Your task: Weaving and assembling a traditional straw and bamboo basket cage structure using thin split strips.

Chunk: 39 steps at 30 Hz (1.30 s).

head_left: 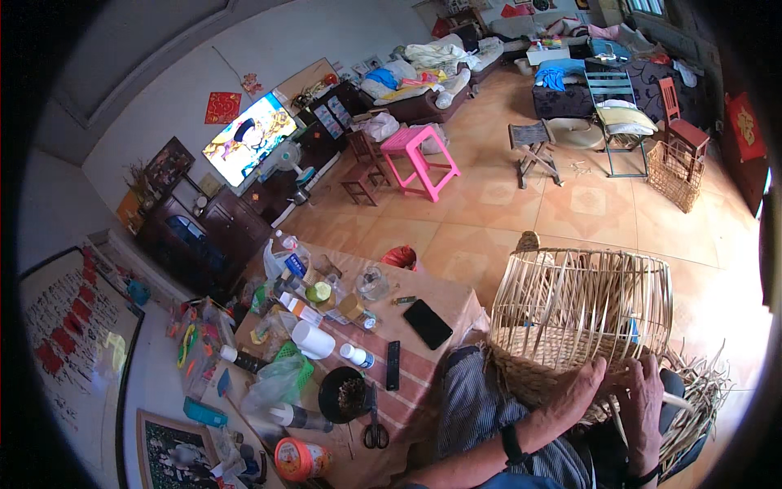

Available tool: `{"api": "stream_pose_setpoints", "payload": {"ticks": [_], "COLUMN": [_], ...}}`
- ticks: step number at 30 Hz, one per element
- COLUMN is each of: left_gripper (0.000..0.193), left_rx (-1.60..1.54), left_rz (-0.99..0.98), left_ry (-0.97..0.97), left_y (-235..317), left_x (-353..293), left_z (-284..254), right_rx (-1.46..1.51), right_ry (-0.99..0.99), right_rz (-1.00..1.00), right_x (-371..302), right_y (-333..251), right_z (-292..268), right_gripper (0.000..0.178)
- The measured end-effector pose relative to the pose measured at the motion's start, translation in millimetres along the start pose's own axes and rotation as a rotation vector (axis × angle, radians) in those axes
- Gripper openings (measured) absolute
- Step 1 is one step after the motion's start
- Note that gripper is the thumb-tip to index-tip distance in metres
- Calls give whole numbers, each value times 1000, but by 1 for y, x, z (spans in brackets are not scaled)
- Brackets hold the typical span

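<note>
A half-woven straw basket [521,346] with an open wire-like frame of upright rods rests on my lap. Dense braided straw covers its near part, while long straw strands run along the rods behind. My left hand [585,383] is closed at the basket's near edge, its fingertips partly hidden. Close beside it, my right hand [642,395] pinches a pale straw strand [617,420] that hangs down between the hands. A loose bundle of dry straw [696,399] lies just right of my right hand.
On the table [452,314] to the left lie a phone [427,324], a remote control [393,365], scissors [375,428], a black bowl [342,394] and several bottles. A pink stool [419,159], a folding stool [533,151] and chairs stand farther off on the tiled floor.
</note>
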<state>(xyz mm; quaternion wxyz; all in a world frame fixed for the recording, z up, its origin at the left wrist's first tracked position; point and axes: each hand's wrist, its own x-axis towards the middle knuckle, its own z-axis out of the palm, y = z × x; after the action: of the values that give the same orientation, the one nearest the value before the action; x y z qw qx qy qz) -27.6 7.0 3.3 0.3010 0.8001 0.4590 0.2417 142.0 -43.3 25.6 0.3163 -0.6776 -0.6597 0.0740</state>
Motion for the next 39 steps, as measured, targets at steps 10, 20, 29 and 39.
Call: {"api": "stream_pose_setpoints", "payload": {"ticks": [10, 20, 29, 39], "left_gripper": [16, 33, 32, 22], "left_rx": [189, -216, -53, -230], "left_rz": [187, 62, 241, 59], "left_ry": [33, 5, 44, -221], "left_y": [-9, -4, -8, -4], "left_x": [-4, 9, 18, 26], "left_z": [16, 0, -7, -24], "right_rx": [-308, -249, -230, -129], "right_ry": [-113, -272, -311, 34], "right_rz": [-378, -325, -18, -118], "right_x": [25, -10, -46, -50], "right_y": [14, 20, 76, 4], "right_z": [-12, -13, -20, -38], "right_gripper": [18, 19, 7, 51]}}
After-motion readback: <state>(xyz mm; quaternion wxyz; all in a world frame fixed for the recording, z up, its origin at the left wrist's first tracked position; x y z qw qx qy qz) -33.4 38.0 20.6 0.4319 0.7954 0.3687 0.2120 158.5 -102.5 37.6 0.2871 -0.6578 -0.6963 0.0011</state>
